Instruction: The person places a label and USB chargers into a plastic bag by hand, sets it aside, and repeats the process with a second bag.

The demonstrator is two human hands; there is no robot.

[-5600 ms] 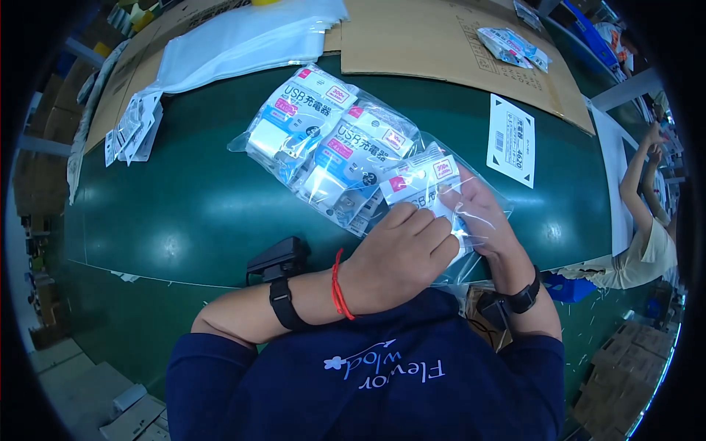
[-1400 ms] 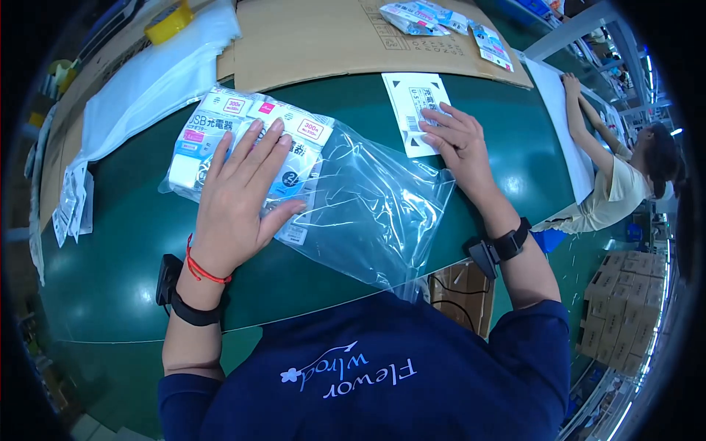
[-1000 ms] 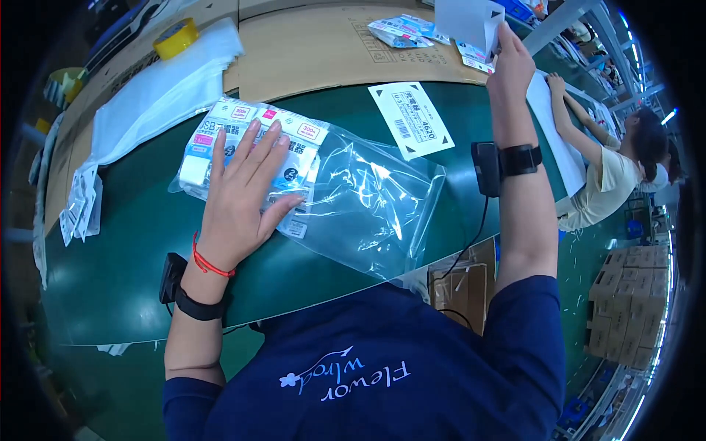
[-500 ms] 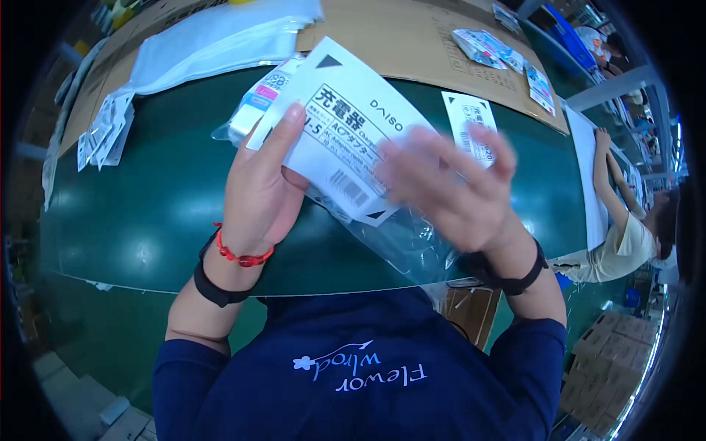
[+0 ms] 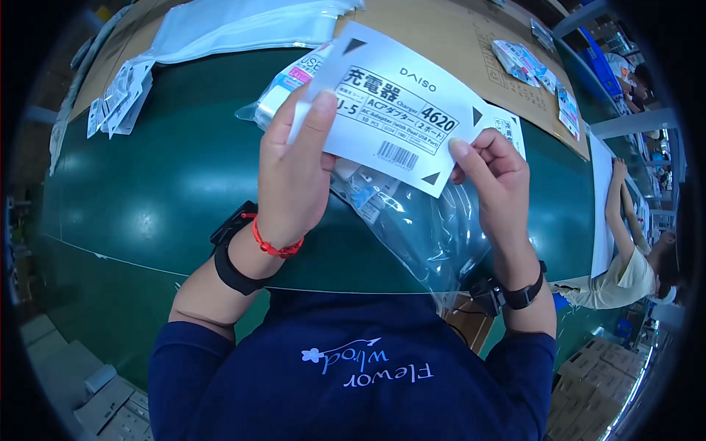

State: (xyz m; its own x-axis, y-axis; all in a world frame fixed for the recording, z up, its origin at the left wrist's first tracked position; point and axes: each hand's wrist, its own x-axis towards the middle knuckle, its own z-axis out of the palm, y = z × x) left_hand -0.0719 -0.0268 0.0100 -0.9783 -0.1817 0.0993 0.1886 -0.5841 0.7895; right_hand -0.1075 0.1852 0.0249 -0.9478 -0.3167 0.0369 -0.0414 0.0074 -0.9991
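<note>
A white printed label sheet [image 5: 393,110] with black corner triangles is held up between my two hands. My left hand [image 5: 298,165] pinches its left edge, thumb on the front face. At its lower right corner, my right hand [image 5: 496,173] grips it between thumb and bent fingers. Behind and below the sheet lies a clear plastic bag [image 5: 419,235] with small white packaged goods [image 5: 364,192] inside, its mouth hanging toward the table's near edge. More of the bag's packages [image 5: 294,77] show behind my left fingers. Another white label [image 5: 509,126] lies behind my right hand, partly covered.
Flat clear bags [image 5: 243,28] are stacked on cardboard [image 5: 434,29] along the far side of the green table [image 5: 147,191]. White tags [image 5: 125,99] hang at the far left, and several small packages [image 5: 526,65] lie at the far right. A co-worker [image 5: 625,250] leans in on the right.
My right hand has gone from a blurred, raised position to a grip on the sheet's right corner. The sheet and my left hand have shifted right, and the label lies flatter to view.
</note>
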